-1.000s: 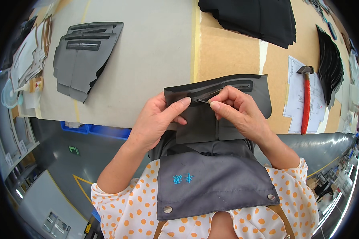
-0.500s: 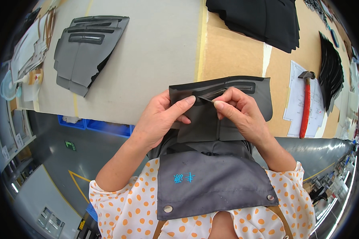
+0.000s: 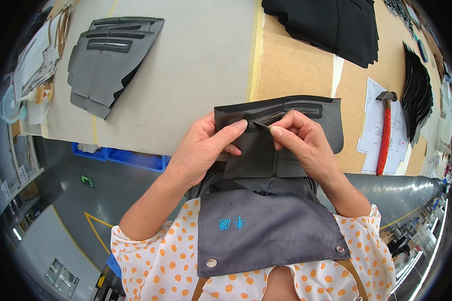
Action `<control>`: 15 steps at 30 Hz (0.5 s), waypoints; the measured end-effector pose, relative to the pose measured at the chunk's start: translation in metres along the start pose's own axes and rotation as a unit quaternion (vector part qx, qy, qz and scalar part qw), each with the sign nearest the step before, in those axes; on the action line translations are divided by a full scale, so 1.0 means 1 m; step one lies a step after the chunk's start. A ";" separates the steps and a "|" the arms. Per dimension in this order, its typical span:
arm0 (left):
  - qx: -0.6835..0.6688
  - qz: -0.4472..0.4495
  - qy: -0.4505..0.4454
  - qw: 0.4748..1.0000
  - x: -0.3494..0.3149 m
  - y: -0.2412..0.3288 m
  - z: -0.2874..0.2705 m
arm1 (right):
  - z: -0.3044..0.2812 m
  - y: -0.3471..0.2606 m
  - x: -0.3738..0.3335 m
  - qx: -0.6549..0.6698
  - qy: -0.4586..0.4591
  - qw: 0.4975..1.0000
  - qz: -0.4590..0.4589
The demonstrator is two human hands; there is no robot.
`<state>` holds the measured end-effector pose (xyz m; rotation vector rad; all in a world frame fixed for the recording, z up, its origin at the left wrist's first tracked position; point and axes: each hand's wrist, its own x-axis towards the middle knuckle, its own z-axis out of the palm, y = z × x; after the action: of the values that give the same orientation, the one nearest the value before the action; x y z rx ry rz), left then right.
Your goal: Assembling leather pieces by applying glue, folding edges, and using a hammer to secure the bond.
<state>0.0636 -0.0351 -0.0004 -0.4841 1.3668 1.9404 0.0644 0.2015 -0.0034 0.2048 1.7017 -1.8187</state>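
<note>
A dark grey sheet-material panel [image 3: 253, 150] with a black-edged slot lies across the table's near edge, its lower part hanging over my lap. My left hand [image 3: 206, 143] is closed on its left side, thumb pressed on top beside the slot's end and fingers beneath. My right hand [image 3: 304, 140] pinches a thin dark strip-like piece [image 3: 261, 125] between thumb and forefinger. The piece slants from those fingertips toward my left thumb, just below the slot. Whether it is joined to the panel or is a slim tool, I cannot tell.
Similar grey panels [image 3: 103, 70] lie stacked at the far left. Black pieces [image 3: 331, 30] are piled at the far right, with more fanned black pieces [image 3: 417, 93] beyond a red-handled hammer [image 3: 385, 133] on paper. A bottle [image 3: 42, 94] stands at the left edge; blue bins [image 3: 135, 159] sit below.
Both hands keep nearly the same place and grip. The thin dark piece at my right fingertips shows a slightly changed angle. The whole view has shifted a little.
</note>
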 end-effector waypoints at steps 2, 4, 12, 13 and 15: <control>-0.002 0.001 0.000 1.000 0.000 -0.001 0.000 | 0.001 0.000 0.000 0.001 0.000 1.000 0.001; -0.005 0.002 0.000 1.000 0.000 -0.001 0.000 | 0.001 0.000 0.000 0.004 0.001 1.000 -0.003; 0.004 0.000 -0.005 1.000 0.000 0.000 0.000 | 0.000 -0.001 -0.001 0.002 0.004 1.000 0.001; 0.005 0.000 -0.006 1.000 0.000 0.000 -0.001 | 0.000 -0.001 -0.001 0.000 0.004 1.000 0.002; 0.008 -0.004 0.000 1.000 0.001 0.000 -0.001 | 0.001 0.000 0.000 0.003 0.006 1.000 0.000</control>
<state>0.0633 -0.0359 -0.0015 -0.4808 1.3768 1.9229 0.0645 0.2007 -0.0035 0.2189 1.7043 -1.8260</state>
